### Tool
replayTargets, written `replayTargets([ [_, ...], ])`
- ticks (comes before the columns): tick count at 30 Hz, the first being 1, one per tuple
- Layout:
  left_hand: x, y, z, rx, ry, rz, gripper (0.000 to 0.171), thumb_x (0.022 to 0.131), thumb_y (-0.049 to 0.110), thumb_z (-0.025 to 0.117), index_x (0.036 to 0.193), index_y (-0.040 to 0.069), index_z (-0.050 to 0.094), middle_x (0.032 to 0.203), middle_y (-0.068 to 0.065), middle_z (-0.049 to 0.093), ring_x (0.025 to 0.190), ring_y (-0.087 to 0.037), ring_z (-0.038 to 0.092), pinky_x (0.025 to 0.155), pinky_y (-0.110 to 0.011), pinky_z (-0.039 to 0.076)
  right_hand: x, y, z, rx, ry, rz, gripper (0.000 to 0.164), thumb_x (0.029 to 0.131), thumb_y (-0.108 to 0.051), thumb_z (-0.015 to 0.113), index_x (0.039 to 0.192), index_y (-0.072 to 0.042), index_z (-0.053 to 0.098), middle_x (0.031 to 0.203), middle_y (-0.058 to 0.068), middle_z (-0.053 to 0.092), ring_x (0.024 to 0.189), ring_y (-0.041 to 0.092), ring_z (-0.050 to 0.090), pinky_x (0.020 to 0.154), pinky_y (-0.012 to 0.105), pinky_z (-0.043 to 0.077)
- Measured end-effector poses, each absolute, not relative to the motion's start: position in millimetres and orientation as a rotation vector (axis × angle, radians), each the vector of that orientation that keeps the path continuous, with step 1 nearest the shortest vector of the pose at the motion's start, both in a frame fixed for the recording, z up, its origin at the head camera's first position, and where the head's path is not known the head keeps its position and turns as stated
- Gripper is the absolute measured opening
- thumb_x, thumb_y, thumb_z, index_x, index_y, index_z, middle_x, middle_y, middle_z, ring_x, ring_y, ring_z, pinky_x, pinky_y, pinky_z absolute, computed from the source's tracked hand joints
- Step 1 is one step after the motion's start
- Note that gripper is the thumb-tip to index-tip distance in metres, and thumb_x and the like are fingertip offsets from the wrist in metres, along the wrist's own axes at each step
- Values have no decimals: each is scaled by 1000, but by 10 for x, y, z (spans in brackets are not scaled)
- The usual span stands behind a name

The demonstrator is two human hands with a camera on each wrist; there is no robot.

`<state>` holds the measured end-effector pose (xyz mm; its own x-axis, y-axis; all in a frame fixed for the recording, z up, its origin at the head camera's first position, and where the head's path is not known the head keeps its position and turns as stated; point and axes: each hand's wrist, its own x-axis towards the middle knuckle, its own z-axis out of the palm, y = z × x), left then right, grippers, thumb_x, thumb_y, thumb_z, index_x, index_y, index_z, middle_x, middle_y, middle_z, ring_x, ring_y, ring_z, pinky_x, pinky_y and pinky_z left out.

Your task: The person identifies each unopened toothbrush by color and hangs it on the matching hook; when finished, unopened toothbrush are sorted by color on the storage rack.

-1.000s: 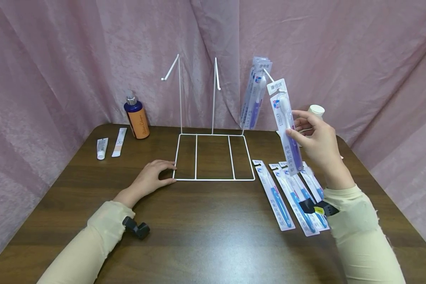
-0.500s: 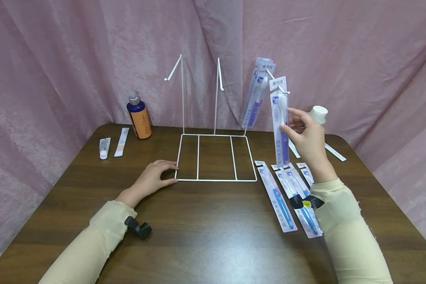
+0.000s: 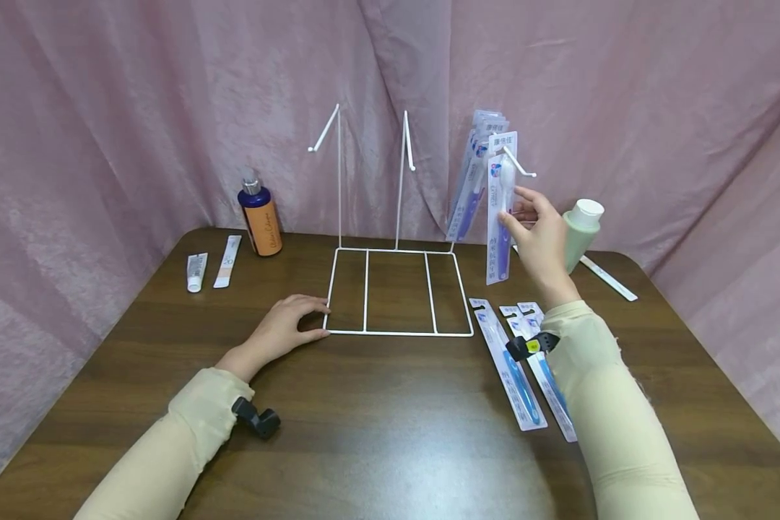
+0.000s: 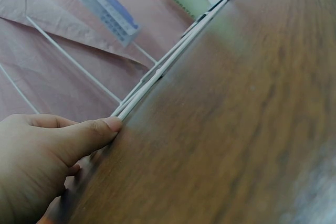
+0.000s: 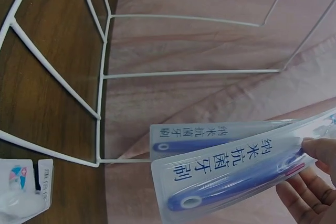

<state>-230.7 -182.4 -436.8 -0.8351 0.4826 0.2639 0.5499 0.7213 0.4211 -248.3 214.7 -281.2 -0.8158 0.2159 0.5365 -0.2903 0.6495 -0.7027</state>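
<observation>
A white wire display rack (image 3: 366,289) with three upright hooks stands on the table. My left hand (image 3: 284,326) rests low at its front left corner, with thumb and fingertips at the base wire. In the left wrist view the thumb (image 4: 100,129) presses the wire. My right hand (image 3: 538,235) pinches a purple toothbrush in a blister pack (image 3: 499,217), upright, at its right edge. The right hook's rod (image 3: 520,162) passes at the pack's top hole. Behind it, several more purple toothbrush packs (image 3: 466,195) hang on the same hook. The left and middle hooks carry nothing.
Blue toothbrush packs (image 3: 510,368) lie on the table, partly hidden by the right arm. A green bottle (image 3: 580,235) and a white strip (image 3: 609,279) are behind that hand. At the left stand an orange-labelled bottle (image 3: 260,220), a small tube (image 3: 196,271) and a flat sachet (image 3: 227,261).
My right hand has moved the purple toothbrush pack left and back, so the hook's rod now passes through its top and it sits farther along the rod. My left hand has stayed at the rack.
</observation>
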Motion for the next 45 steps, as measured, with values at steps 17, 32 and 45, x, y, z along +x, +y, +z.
replayTargets([
  [17,-2291,-1817,-4379,-831,-2802,-764,42,82,34,75,117,13,67,134,-8,60,127,-31,50,107,-57,34,-2814,2046,-2862,31,-2243,1149,46,87,-10,69,131,-4,56,110,19,70,93,19,64,87,25,54],
  [32,-2319,-1842,-4381,-837,-2807,-756,42,82,35,75,118,13,67,135,-8,59,127,-31,50,107,-58,35,-2941,2045,-2825,32,-2297,1080,45,87,-15,71,128,-3,57,108,19,70,75,-7,54,82,19,54],
  [45,-2311,-1841,-4373,-834,-2804,-752,42,82,35,75,117,13,67,135,-8,60,127,-31,50,107,-58,34,-2853,2190,-2674,41,-2366,968,44,88,-14,68,130,-6,58,114,18,69,100,31,68,81,17,53],
])
